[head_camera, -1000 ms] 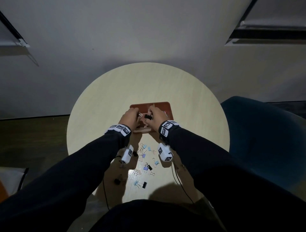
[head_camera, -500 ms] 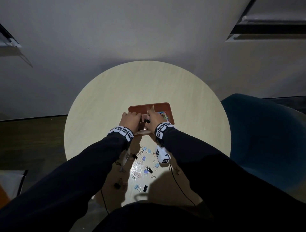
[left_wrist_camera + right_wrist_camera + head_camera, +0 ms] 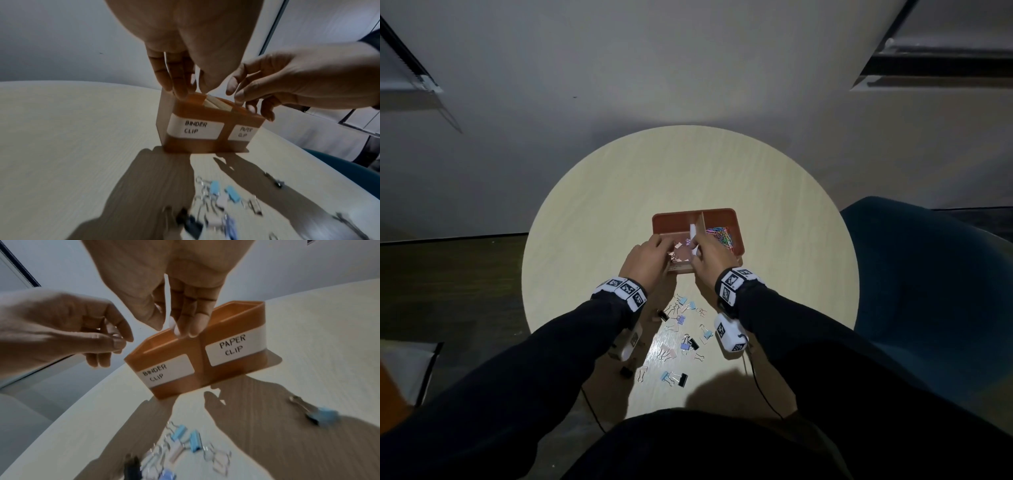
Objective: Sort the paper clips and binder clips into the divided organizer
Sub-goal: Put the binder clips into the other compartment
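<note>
A brown rectangular plastic divided organizer (image 3: pixel 722 216) is seen near the middle of the round pale wooden surface (image 3: pixel 599 212). Two white labels are carried on its near wall: "BINDER CLIP" (image 3: pixel 166 372) on the left compartment and "PAPER CLIP" (image 3: pixel 233 348) on the right one. Multicoloured wire paper clips (image 3: pixel 720 234) are gathered in the right compartment, and pale pink binder clips (image 3: pixel 678 251) are seen in the left one. The left hand (image 3: pixel 645 262) is held over the near left corner of the organizer, its fingers (image 3: pixel 174 78) extended and relaxed, touching the rim and grasping nothing. A small white binder clip (image 3: pixel 174 329) is pinched between thumb and fingers of the right hand (image 3: pixel 709 262), above the divider. Loose blue, black, pink and lilac binder clips (image 3: pixel 681 335) are scattered toward the near edge of the surface.
</note>
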